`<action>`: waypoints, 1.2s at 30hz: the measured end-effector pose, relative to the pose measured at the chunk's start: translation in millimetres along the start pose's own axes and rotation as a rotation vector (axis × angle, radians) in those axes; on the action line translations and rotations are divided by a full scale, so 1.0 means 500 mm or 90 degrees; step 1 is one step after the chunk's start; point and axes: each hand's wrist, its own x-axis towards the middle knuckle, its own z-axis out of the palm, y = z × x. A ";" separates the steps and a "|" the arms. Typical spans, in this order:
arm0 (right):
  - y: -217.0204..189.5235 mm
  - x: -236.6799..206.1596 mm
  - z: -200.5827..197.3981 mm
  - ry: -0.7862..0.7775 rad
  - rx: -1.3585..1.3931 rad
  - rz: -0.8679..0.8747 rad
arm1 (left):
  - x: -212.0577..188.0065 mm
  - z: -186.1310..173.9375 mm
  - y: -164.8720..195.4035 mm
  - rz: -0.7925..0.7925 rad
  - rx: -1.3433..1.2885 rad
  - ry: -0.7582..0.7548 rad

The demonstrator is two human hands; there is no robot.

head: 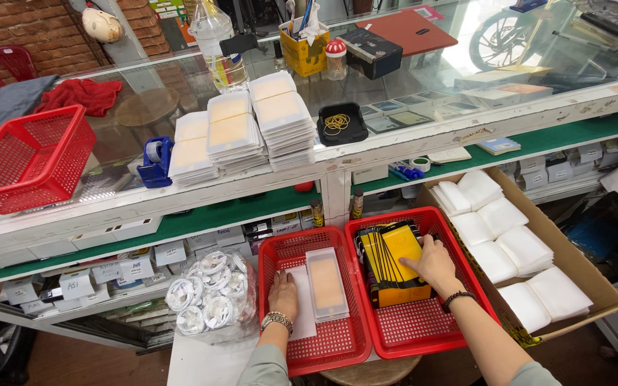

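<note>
Lower centre – left hand (283, 293) lies flat, released, on a white sheet (302, 309); right hand (434, 263) grasps glossy yellow-black packets (393, 264) in red mesh baskets (423, 330).

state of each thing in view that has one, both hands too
left hand: flat on a white sheet in left red basket
right hand: resting on yellow packs standing in right red basket
clear pack: lying flat
cardboard box: open
red basket on counter: empty

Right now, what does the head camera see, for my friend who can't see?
Two hands reach into two red baskets: the right hand touches yellow-and-black packets, the left hand rests on a white sheet beside a clear packet.
</note>
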 end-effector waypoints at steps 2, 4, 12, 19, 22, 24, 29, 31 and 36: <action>0.000 0.004 -0.002 -0.013 0.029 -0.007 | 0.001 0.005 0.000 -0.057 -0.052 -0.170; -0.008 0.009 -0.006 -0.052 0.076 -0.019 | -0.003 0.007 0.005 -0.087 -0.077 -0.246; -0.113 -0.009 -0.010 -0.368 0.816 -0.006 | 0.030 -0.022 0.017 -0.314 -0.494 -0.049; -0.207 -0.035 0.049 -0.409 0.869 -0.112 | 0.088 -0.041 0.041 -0.409 -1.183 -0.040; -0.208 -0.038 0.060 -0.362 0.863 -0.143 | 0.087 -0.035 0.032 -0.570 -1.435 -0.100; -0.200 -0.040 0.054 -0.356 0.830 -0.161 | 0.085 -0.030 0.024 -0.642 -1.545 -0.167; -0.183 -0.034 -0.011 -0.287 0.697 -0.140 | 0.092 -0.027 0.027 -0.464 -1.178 -0.101; -0.190 -0.018 -0.046 -0.212 0.890 -0.162 | 0.086 -0.032 0.038 -0.368 -1.044 -0.082; -0.222 0.006 -0.083 -0.194 1.040 -0.306 | 0.078 -0.055 0.076 -0.184 -0.937 -0.089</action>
